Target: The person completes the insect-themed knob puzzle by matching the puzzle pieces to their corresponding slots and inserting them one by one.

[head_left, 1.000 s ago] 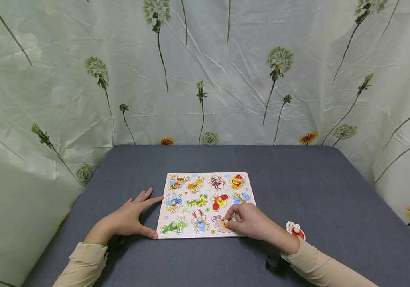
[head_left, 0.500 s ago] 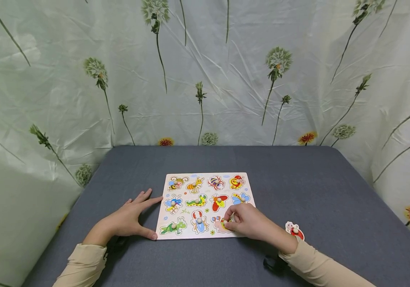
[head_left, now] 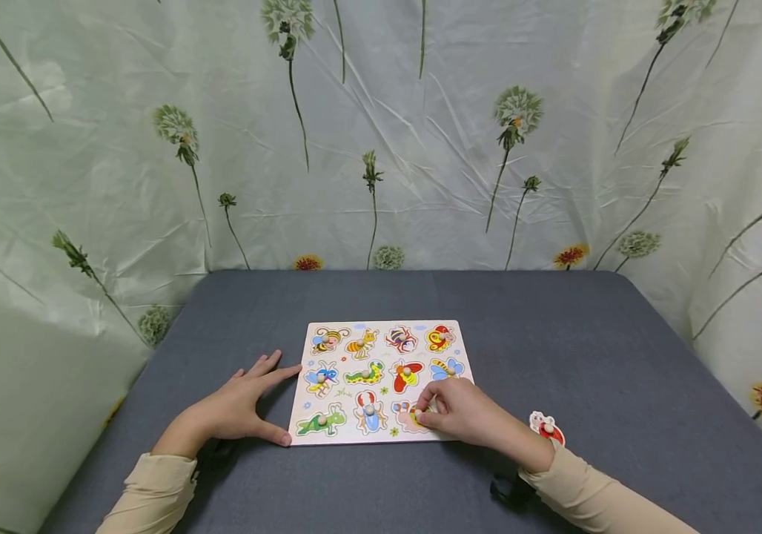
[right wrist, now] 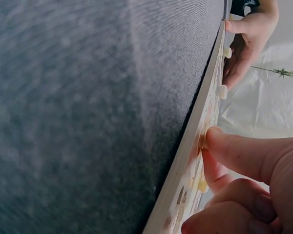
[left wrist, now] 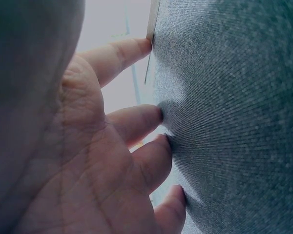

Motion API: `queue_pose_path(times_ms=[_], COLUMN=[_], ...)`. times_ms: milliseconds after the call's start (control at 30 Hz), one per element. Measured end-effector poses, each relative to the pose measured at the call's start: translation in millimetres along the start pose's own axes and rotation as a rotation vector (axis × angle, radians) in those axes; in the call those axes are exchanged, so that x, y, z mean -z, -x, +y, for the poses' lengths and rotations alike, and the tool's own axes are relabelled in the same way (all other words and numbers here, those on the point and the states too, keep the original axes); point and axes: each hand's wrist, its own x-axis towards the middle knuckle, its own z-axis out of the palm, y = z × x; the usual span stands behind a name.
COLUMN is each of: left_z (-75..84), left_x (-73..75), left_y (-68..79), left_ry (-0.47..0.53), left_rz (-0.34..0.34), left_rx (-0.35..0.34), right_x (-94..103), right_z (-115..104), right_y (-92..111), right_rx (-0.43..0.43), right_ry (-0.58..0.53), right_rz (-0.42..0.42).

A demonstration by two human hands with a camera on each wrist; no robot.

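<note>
A wooden peg puzzle board (head_left: 348, 439) lies on the grey cloth, with insect pieces and round knobs in rows. My right hand (head_left: 464, 411) pinches the knob of the pink snail piece (head_left: 404, 417) between thumb and forefinger, in the bottom row; that piece is partly hidden by the hand. In the right wrist view the thumb (right wrist: 234, 148) presses against the knob, close over the board. My left hand (head_left: 234, 404) spreads its fingers at the board's left side, thumb and forefinger touching the edge. In the left wrist view its other fingertips (left wrist: 154, 114) rest on the cloth.
A ladybird piece (head_left: 546, 428) with a knob lies off the board, beside my right wrist. Grey cloth covers the table (head_left: 554, 334), and a flower-print curtain (head_left: 421, 148) hangs behind it. A black object (head_left: 511, 489) shows under the right forearm.
</note>
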Motion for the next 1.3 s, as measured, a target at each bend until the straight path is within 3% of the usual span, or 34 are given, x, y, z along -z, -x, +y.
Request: queue_pose_path(times_ms=[367, 567, 800, 1300], left_z=[0.4, 1.7, 1.2, -0.2], left_x=[0.6, 1.3, 0.6, 0.4], left_y=[-0.3, -0.6, -0.8, -0.7], left_ry=[0.003, 0.006, 0.01, 0.01], left_rz=[-0.004, -0.002, -0.005, -0.008], left_rx=[-0.004, -0.004, 0.003, -0.005], right_x=[8.9, 22.2, 41.9, 83.1], right_z=[7, 18, 30, 66], right_y=[5, 13, 27, 65], right_rx=[-0.016, -0.019, -0.105, -0.172], right_ry=[-0.058, -0.053, -0.094, -0.149], right_rz=[-0.027, 0.006, 0.011, 0.008])
